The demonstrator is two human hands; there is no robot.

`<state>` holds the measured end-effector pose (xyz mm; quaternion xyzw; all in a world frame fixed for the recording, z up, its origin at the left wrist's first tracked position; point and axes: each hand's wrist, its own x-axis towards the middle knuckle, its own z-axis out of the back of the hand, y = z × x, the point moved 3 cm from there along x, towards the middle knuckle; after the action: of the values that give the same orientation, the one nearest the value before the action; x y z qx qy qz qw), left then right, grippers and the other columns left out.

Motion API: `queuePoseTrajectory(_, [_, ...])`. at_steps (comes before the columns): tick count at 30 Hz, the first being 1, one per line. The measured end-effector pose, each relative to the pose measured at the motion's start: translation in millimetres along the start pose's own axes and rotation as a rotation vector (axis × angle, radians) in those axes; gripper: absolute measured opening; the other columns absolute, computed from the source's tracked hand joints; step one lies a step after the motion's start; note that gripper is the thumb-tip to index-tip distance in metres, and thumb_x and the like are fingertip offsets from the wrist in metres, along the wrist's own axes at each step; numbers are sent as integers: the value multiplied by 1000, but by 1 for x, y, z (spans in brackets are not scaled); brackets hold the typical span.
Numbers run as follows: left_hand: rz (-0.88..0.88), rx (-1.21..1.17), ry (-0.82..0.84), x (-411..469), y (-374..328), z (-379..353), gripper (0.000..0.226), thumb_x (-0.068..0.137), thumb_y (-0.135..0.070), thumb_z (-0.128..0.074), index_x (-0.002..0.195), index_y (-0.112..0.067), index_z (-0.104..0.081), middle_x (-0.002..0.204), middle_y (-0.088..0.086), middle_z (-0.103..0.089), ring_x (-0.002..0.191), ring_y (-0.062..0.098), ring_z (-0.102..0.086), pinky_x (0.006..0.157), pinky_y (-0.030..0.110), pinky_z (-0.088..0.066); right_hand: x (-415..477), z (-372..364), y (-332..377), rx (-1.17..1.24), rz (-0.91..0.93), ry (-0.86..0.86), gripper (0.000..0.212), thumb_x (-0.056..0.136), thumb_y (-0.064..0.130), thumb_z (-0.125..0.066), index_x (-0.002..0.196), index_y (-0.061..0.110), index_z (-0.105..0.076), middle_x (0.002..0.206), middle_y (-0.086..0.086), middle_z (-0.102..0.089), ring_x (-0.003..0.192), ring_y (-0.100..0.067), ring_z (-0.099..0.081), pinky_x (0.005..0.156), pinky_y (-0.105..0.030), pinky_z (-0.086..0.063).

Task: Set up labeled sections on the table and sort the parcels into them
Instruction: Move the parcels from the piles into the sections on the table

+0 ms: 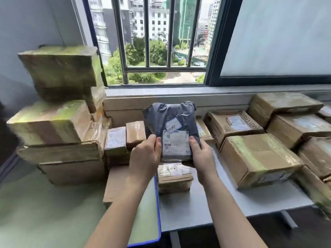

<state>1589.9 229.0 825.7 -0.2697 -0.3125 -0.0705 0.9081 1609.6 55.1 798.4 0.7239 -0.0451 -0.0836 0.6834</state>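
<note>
1. Both hands grip the grey parcel (170,117) at its lower corners. The left hand (146,156) takes the left edge and the right hand (201,155) the right edge, each with its thumb pressed flat on the front and its fingers wrapped behind.
2. The grey parcel is held upright in the air in front of the window sill. It is above a small taped box (174,178) that sits on the white table (241,201).
3. It is a soft plastic mailer bag — dark grey, wrinkled and bunched along the top.
4. A white shipping label (176,145) with barcodes covers its lower front. A smaller blue-bordered sticker (172,124) sits tilted just above it, touching its upper edge.
5. The print on the label and the handwriting on the sticker are too blurred to read.
6. The fingers behind the bag are hidden, and the thumbs cover both side margins of the label.
7. The stack of cardboard boxes (57,108) on the left is smeared by blur, so its tape and labels are hard to make out.
8. The boxes on the right (258,158) run past the frame edge — the outermost ones are cut off.
</note>
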Motion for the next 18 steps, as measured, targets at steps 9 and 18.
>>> queuePoseTrajectory(9, [32, 234, 130, -11, -57, -92, 40, 92, -44, -29, 68, -19, -49, 60, 6, -60, 53, 33, -59, 43, 28, -32, 52, 100, -25, -167, -14, -32, 20, 97, 32, -57, 92, 19, -70, 86, -1, -74, 88, -28, -70, 71, -54, -59])
queuePoseTrajectory(18, [53, 406, 201, -42, -36, -141, 38, 90, -40, -35, 64, -20, -54, 61, -2, -59, 57, 22, -61, 38, 26, -37, 68, 151, -73, -319, -77, -97, 38, 74, 69, -51, 90, 39, -68, 85, 4, -72, 87, -26, -67, 77, -55, -57])
